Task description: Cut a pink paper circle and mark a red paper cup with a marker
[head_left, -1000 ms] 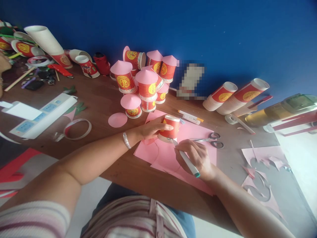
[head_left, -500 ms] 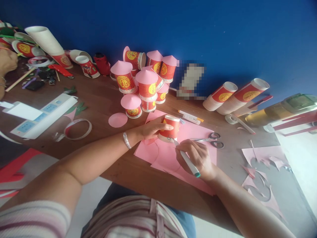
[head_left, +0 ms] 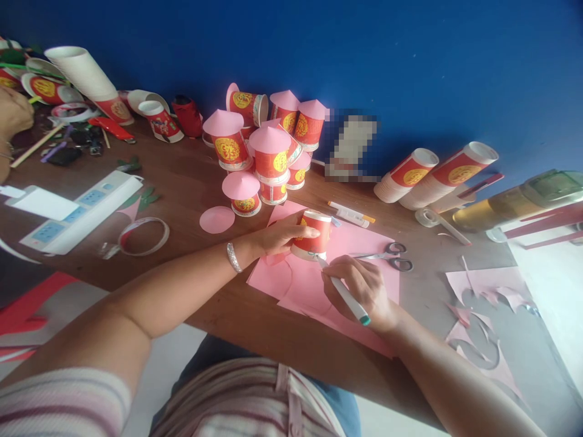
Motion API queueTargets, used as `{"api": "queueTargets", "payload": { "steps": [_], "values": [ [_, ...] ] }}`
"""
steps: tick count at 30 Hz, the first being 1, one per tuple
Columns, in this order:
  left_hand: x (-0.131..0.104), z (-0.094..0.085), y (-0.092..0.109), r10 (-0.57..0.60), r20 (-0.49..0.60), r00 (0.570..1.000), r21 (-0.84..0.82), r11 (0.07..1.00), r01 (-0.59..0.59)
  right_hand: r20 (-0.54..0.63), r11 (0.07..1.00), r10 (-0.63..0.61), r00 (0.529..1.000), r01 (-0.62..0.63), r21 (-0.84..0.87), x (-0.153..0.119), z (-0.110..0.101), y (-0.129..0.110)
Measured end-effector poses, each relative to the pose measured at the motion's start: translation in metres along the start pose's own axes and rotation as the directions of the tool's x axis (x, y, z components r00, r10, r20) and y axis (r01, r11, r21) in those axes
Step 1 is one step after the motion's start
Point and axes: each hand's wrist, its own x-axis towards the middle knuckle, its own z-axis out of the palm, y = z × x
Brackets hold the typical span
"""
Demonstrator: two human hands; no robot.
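Note:
My left hand (head_left: pixel 283 235) grips a red paper cup (head_left: pixel 321 229) from its left side, the thumb lying across its front. A white band with small drawn marks runs around the cup's lower edge. In my right hand (head_left: pixel 361 285) is a white marker pen (head_left: pixel 347 297) with a green end; its tip is at or very near that band. Under both hands lie sheets of pink paper (head_left: pixel 300 291). Scissors (head_left: pixel 385 256) with dark handles rest on the paper's right side. Behind the cup is an orange-ended marker (head_left: pixel 351 212).
Several red cups with pink cone tops (head_left: pixel 269 141) stand behind on the left, near a pink paper disc (head_left: pixel 217 220). Stacked cups (head_left: pixel 449 176) lean at the back right. A power strip (head_left: pixel 82 212), a tape roll (head_left: pixel 144 237) and paper scraps (head_left: pixel 483 340) lie around. Another person's hand (head_left: pixel 16 115) shows far left.
The pen tip has shifted slightly left along the cup's lower band, with my right hand following a little. My left hand and the cup stay nearly still.

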Motion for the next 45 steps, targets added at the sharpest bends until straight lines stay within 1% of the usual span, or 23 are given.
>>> {"api": "queueTargets", "payload": {
  "steps": [10, 13, 18, 24, 29, 35, 41, 45],
  "values": [
    [-0.001, 0.001, 0.000, 0.002, -0.010, 1.000, 0.006, 1.000, -0.002, -0.007, 1.000, -0.010, 1.000, 0.010, 0.011, 0.000, 0.003, 0.000],
    [0.000, 0.000, -0.002, -0.004, -0.007, 1.000, -0.009, 1.000, 0.004, -0.014, 1.000, -0.012, 1.000, 0.013, 0.024, 0.002, 0.002, -0.001],
    [0.002, -0.004, -0.007, 0.002, -0.033, 0.999, -0.029, 1.000, -0.003, -0.026, 0.998, -0.006, 1.000, 0.008, 0.055, 0.004, -0.002, -0.006],
    [0.001, -0.004, -0.005, 0.009, -0.011, 1.000, -0.016, 1.000, -0.009, 0.001, 0.999, -0.001, 1.000, 0.001, 0.050, 0.004, -0.002, -0.006],
    [0.001, -0.005, -0.006, 0.007, 0.002, 1.000, -0.034, 0.999, -0.007, 0.000, 0.999, -0.001, 1.000, 0.001, 0.041, 0.004, -0.002, -0.005],
    [0.003, -0.007, -0.010, 0.022, -0.009, 1.000, -0.032, 0.999, -0.023, 0.006, 0.999, 0.002, 1.000, -0.003, 0.051, 0.004, -0.002, -0.006],
    [0.003, -0.007, -0.009, 0.016, 0.010, 1.000, -0.035, 0.999, -0.015, 0.006, 0.998, 0.008, 1.000, -0.008, 0.057, 0.003, -0.001, -0.006],
    [0.002, -0.007, -0.008, 0.017, 0.004, 1.000, -0.025, 1.000, -0.017, 0.003, 0.998, 0.001, 1.000, -0.001, 0.056, 0.004, -0.002, -0.006]
  ]
}}
